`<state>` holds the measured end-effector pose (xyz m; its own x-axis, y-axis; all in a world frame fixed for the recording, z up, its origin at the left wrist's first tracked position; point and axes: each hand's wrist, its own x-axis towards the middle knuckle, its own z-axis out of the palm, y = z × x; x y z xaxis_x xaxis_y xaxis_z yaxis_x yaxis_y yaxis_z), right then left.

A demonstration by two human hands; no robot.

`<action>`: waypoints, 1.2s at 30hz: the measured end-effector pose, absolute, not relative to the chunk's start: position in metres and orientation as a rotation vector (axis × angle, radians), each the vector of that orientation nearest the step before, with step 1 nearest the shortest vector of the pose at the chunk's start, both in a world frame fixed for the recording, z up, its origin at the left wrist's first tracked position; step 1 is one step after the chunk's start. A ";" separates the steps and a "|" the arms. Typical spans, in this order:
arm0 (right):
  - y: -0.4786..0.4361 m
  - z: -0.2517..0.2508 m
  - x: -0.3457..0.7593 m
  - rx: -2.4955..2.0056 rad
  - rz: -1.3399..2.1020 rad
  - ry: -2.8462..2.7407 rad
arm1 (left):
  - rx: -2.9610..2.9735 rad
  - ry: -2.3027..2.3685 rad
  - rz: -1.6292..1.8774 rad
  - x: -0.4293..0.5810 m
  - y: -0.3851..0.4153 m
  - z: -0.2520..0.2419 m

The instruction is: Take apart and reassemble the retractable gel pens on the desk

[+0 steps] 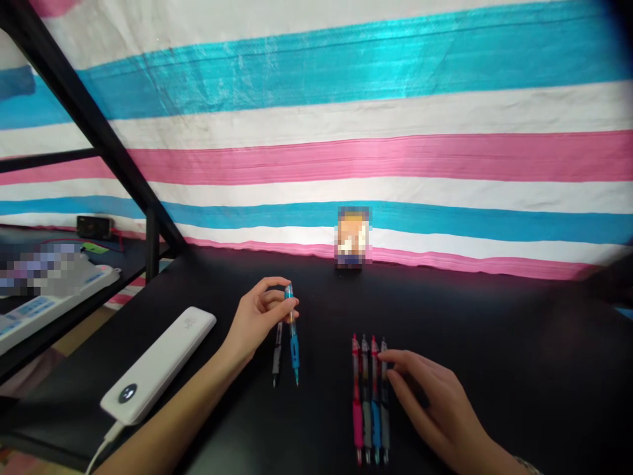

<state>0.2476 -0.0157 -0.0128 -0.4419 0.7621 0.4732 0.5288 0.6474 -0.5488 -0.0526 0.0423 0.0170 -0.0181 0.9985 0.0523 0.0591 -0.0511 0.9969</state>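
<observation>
Four pens (366,409) lie side by side; at their ten o'clock our left hand (261,309) pinches a blue pen (295,349), which could knock the grey pen (277,355) if fingers slacken; at three, our right hand (436,390), slightly parted, hold unclear, could skew them by brushing.

I count six pens (366,402), four in one row, two outside it; two hands (435,396), one power bank (161,363), one power strip (30,315), one blurred upright item (353,236).
</observation>
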 end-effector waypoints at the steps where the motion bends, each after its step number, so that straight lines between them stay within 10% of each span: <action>1: -0.015 -0.014 0.248 -0.999 0.416 -2.145 | 1.317 1.267 1.213 -0.053 0.044 0.016; 25: 0.138 0.003 0.235 -1.490 0.045 -2.443 | 2.284 1.711 0.869 -0.058 0.049 -0.008; 36: 0.153 0.013 0.239 -1.632 -0.025 -2.379 | 2.747 0.707 0.662 -0.017 0.012 -0.006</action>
<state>0.2385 0.1527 0.0133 -0.3378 0.9154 0.2188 0.9199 0.3703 -0.1291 -0.0169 0.0123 -0.0061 0.7819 0.5033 0.3680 0.4002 -0.8577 0.3227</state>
